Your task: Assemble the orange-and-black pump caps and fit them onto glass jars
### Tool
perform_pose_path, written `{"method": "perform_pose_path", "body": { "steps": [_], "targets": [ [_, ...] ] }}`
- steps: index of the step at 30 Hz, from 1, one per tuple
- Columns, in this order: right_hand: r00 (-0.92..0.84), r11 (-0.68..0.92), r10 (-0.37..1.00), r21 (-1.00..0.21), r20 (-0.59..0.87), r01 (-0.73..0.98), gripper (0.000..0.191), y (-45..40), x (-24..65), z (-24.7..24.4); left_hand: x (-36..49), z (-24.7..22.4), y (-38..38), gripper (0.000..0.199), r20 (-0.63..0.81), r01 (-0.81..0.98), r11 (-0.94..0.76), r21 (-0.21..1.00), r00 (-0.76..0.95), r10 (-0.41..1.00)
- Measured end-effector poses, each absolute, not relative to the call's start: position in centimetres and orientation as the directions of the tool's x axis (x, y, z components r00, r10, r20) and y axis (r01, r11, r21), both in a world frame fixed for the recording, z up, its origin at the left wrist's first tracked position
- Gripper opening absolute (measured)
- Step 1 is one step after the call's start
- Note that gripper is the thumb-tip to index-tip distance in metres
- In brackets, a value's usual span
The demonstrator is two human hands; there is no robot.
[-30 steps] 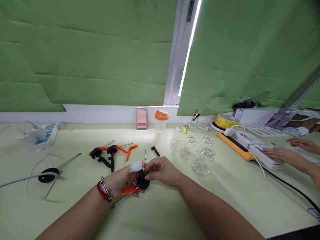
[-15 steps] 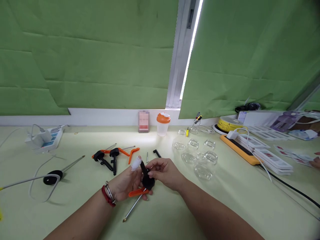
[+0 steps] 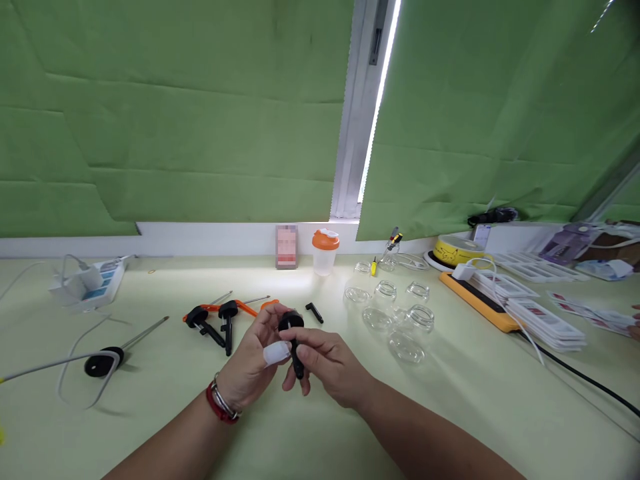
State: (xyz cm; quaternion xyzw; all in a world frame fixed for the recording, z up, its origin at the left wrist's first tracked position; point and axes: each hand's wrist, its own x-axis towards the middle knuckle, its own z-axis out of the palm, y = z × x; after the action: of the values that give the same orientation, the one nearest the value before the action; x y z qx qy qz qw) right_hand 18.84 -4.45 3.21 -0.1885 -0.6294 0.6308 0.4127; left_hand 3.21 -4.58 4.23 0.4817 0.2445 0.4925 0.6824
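Note:
In front of me, my left hand (image 3: 257,353) is closed around a black pump head with a round cap (image 3: 291,321) and a short stem pointing down toward me. A white wrapping covers a fingertip of this hand. With thumb and fingers, my right hand (image 3: 330,363) pinches the same pump head at its stem. Any orange lever or metal rod on it is hidden. Just beyond my hands lies a small black elbow-shaped piece (image 3: 315,312). On the left lie two similar black pump heads (image 3: 200,320) with orange levers (image 3: 245,307) and thin metal rods.
Several upturned clear glass jars (image 3: 379,307) stand to the right. Behind are an orange-lidded cup (image 3: 325,253) and a phone (image 3: 287,247). A black disc with a metal rod (image 3: 104,361) lies left by a cable. An orange power strip (image 3: 480,303) and another person's hand (image 3: 635,323) are at right.
The pump head has been turned over: its stem now points down toward me instead of up. Its orange lever and metal rod have gone out of sight. My left hand has shifted slightly forward.

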Motion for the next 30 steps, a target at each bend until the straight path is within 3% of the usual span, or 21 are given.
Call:
{"method": "perform_pose_path", "body": {
  "steps": [3,6,9,12,15,19,30],
  "targets": [
    [-0.592,0.097,0.768,-0.959,0.243,-0.267,0.037,-4.9,18.5,3.3,3.0,4.3,-4.6,0.054,0.209,-0.515,-0.004,0.857,0.341,0.917],
    [-0.576,0.086,0.798,-0.979,0.178,-0.184,0.033,-5.2,18.0,2.9,2.9,4.4,-4.5,0.047,0.234,-0.56,-0.025,0.828,0.305,0.923],
    [-0.512,0.298,0.825,-0.954,0.241,0.031,0.035,-5.1,17.9,2.3,3.0,4.3,-4.1,0.032,0.207,-0.493,-0.104,0.864,0.159,0.965],
    [-0.54,0.606,0.749,-0.726,0.384,0.325,0.043,-4.5,18.3,1.9,3.1,3.6,-3.4,0.026,0.138,-0.314,-0.127,0.941,0.013,0.99],
    [-0.653,0.73,0.667,-0.488,0.359,0.478,0.046,-3.7,18.8,1.6,3.2,2.9,-2.9,0.034,0.076,-0.114,-0.079,0.99,-0.03,0.997],
    [-0.718,0.763,0.637,-0.362,0.28,0.536,0.047,-2.9,19.1,1.2,3.1,2.7,-2.6,0.035,0.061,0.085,-0.059,0.995,-0.021,0.998],
    [-0.737,0.794,0.603,-0.31,0.305,0.522,0.044,-2.5,18.8,0.4,2.1,2.0,-1.7,0.035,0.179,0.421,-0.135,0.897,-0.068,0.981]
  ]
}}
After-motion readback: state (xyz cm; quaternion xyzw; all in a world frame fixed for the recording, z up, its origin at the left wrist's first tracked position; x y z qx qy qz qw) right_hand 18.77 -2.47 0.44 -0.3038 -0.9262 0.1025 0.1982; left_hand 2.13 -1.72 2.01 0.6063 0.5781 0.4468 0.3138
